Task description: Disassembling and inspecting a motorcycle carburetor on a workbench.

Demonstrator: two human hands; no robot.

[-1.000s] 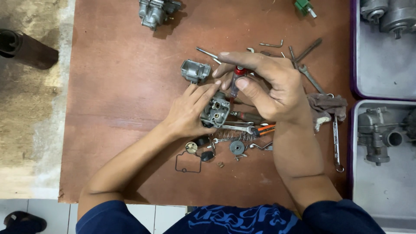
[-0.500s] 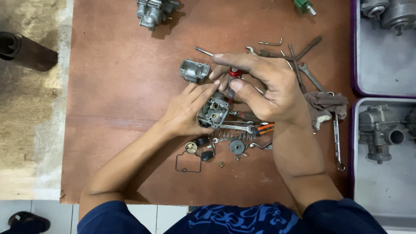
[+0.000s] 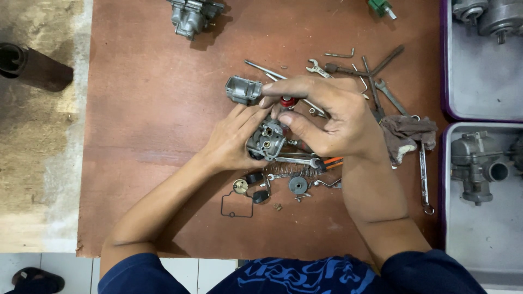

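My left hand (image 3: 237, 140) is wrapped around the grey carburetor body (image 3: 266, 140) at the centre of the frame, fingers clamped on its left side, holding it just above the brown board (image 3: 152, 109). My right hand (image 3: 327, 117) comes in from the right and arches over the same part; thumb and forefinger are pinched together on a red-handled tool (image 3: 287, 101), whose tip stands down into the top of the body. The rest of the tool is hidden under my fingers — I cannot tell its full shape.

Just left of my right fingertips, upper centre, lies a detached metal float bowl (image 3: 243, 90), open side showing, apart from the body. Below my hands, lower centre, small parts are scattered: a thin black gasket loop (image 3: 236, 206), a round brass-coloured piece (image 3: 239, 186), a coil spring (image 3: 289, 170), a dark disc (image 3: 298, 185) and an orange-handled tool (image 3: 332, 161) partly under my right wrist.

To the upper right of my hands lie several spanners and hex keys (image 3: 359, 68), and a grey rag (image 3: 406, 133) sits at my right wrist. A second carburetor (image 3: 190, 15) lies at the top edge, well apart. At the right edge, two purple-rimmed trays (image 3: 444, 65) hold more grey castings (image 3: 476, 163).
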